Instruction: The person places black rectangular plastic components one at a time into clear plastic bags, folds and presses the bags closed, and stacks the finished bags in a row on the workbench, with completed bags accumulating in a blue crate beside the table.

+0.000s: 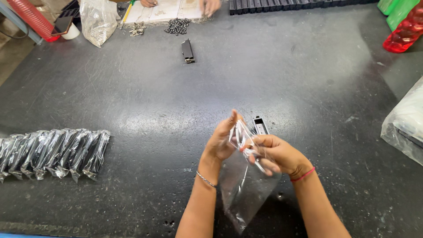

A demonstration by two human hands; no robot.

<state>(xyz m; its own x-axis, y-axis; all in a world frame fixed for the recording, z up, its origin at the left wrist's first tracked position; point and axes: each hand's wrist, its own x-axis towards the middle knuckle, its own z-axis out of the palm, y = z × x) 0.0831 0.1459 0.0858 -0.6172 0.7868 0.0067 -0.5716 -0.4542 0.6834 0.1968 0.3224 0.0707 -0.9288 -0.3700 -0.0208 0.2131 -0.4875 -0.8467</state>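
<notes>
Table [286, 79] was dark, scuffed, glare patch just ahead of my hands. Far left of my left hand [222, 141]: a row of bagged parts [55, 152], packed side by side, touching. Far right of my right hand [275, 152]: a big plastic-wrapped bundle [405, 125] at the table edge. Clear bag [244, 185] hung between my hands, mouth up, body drooping toward me over my wrists. Left hand pinched the bag's top edge, fingers straight up. Right hand was closed on the other side of the mouth, fingers curled in. Black part [261, 125] lay on the table just beyond my right hand, partly hidden by the bag. Another black part [187, 50] sat well ahead, alone. Further out, a pile of small metal pieces [177, 25] by another person's hands [210, 6].
</notes>
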